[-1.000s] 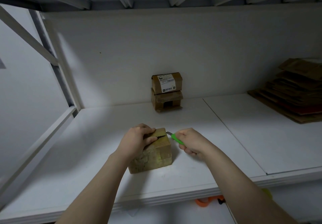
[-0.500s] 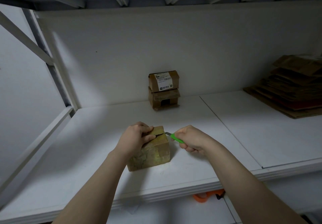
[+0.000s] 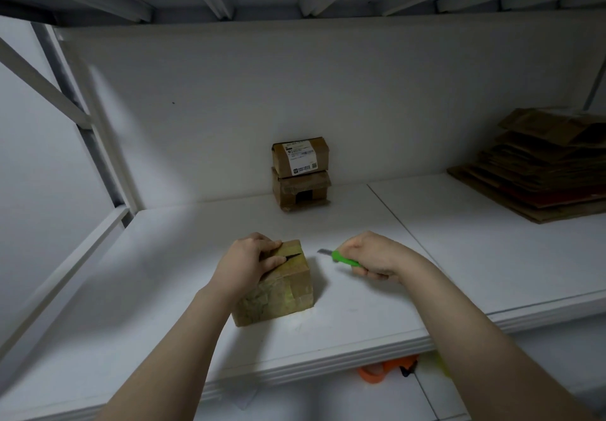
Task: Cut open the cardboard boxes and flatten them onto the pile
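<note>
A small taped cardboard box [image 3: 278, 292] stands on the white shelf [image 3: 360, 322] in front of me, with a dark slit open along its top seam. My left hand [image 3: 249, 260] holds the box's top left, fingers curled over the flap and the thumb beside the slit. My right hand [image 3: 373, 255] grips a green utility knife [image 3: 341, 256]. Its blade points left and hangs in the air a short way right of the box, not touching it. A pile of flattened cardboard [image 3: 541, 171] lies at the far right.
Two more small boxes [image 3: 300, 174] are stacked against the back wall, the upper one bearing a white label. A slanted white frame bar [image 3: 49, 289] borders the shelf on the left. Orange objects [image 3: 387, 369] lie below the shelf's front edge.
The knife has pulled out of the box's top seam and moved right, away from the box. The slit in the top now shows open. My left hand stays on the box.
</note>
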